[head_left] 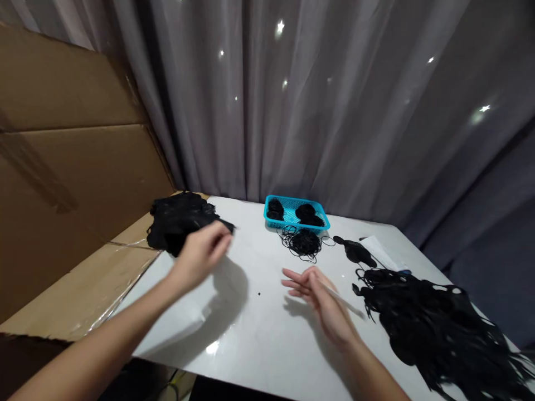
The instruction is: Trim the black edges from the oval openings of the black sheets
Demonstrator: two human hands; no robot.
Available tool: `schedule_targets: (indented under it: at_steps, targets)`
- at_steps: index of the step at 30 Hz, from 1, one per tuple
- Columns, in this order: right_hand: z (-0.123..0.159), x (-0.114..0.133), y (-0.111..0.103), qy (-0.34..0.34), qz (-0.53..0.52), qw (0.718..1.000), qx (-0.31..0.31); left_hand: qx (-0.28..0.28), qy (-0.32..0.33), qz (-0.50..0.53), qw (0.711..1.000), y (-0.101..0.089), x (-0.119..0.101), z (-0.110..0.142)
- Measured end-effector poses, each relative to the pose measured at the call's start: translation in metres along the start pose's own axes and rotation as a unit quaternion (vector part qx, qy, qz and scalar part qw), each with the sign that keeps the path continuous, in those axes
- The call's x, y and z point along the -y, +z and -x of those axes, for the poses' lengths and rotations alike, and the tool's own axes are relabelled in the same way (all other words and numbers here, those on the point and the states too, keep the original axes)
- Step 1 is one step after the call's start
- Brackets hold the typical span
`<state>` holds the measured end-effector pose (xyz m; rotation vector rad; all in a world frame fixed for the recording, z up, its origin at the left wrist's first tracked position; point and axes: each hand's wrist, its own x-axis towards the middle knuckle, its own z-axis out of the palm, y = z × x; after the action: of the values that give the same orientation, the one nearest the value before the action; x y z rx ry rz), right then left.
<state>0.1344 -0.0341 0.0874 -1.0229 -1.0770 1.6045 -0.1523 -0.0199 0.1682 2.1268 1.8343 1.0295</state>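
Note:
My left hand point(207, 248) is over the left side of the white table, fingers curled in a pinch. A dark tip shows just behind its knuckles; whether the fingers grip it I cannot tell. Close behind that hand lies a pile of flat black pieces point(179, 214). My right hand point(324, 303) hovers right of the middle, thumb and index finger closed on a slim pale stick point(345, 302), which is blurred; its other fingers stretch out to the left. A small black speck point(259, 293) lies on the table between the hands.
A blue basket point(288, 224) with black bundles stands at the back, a tangle of thin black loops point(305, 243) before it. Black strips point(434, 323) spread over the right side, near a white packet point(384, 253). A cardboard box point(79, 178) borders the left; a grey curtain point(267, 111) hangs behind.

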Motion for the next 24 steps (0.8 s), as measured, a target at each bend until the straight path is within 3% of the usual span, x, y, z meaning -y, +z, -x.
schedule_targets:
  at_steps: [1, 2, 4, 6, 8, 10, 11, 15, 17, 20, 24]
  targets:
    - [-0.002, -0.008, 0.015, 0.019, -0.055, 0.998, 0.032, 0.089, 0.026, 0.079, 0.993, 0.009, -0.023, 0.010]
    - [-0.002, -0.015, 0.026, 0.042, -0.101, 0.993, 0.049, 0.196, 0.044, 0.168, 0.965, 0.017, -0.043, 0.020]
    - [0.001, -0.028, 0.033, 0.080, -0.148, 0.985, 0.031, 0.375, 0.037, 0.278, 0.883, 0.027, -0.067, 0.035]
    - [0.008, -0.038, 0.023, 0.077, -0.131, 0.988, -0.017, 0.447, 0.029, 0.290, 0.846, 0.031, -0.069, 0.038]
    - [0.018, -0.042, 0.007, 0.035, -0.066, 0.996, -0.042, 0.415, 0.048, 0.261, 0.870, 0.037, -0.055, 0.025]
    - [0.025, -0.040, -0.007, -0.003, 0.013, 0.999, -0.031, 0.323, 0.090, 0.207, 0.919, 0.053, -0.035, 0.002]
    - [0.027, -0.038, -0.012, -0.013, 0.049, 0.999, -0.019, 0.331, 0.109, 0.193, 0.917, 0.064, -0.025, -0.010]
    - [0.025, -0.017, -0.023, -0.054, 0.157, 0.985, 0.041, 0.480, 0.144, 0.206, 0.841, 0.110, -0.003, -0.042]
    - [0.022, -0.001, -0.029, -0.073, 0.172, 0.981, 0.052, 0.520, 0.153, 0.200, 0.816, 0.119, 0.001, -0.049]
    - [0.022, 0.023, -0.042, -0.102, 0.164, 0.981, 0.032, 0.508, 0.152, 0.178, 0.829, 0.111, 0.011, -0.057]
    - [0.028, 0.046, -0.057, -0.117, 0.160, 0.980, 0.010, 0.452, 0.126, 0.136, 0.873, 0.078, 0.034, -0.069]
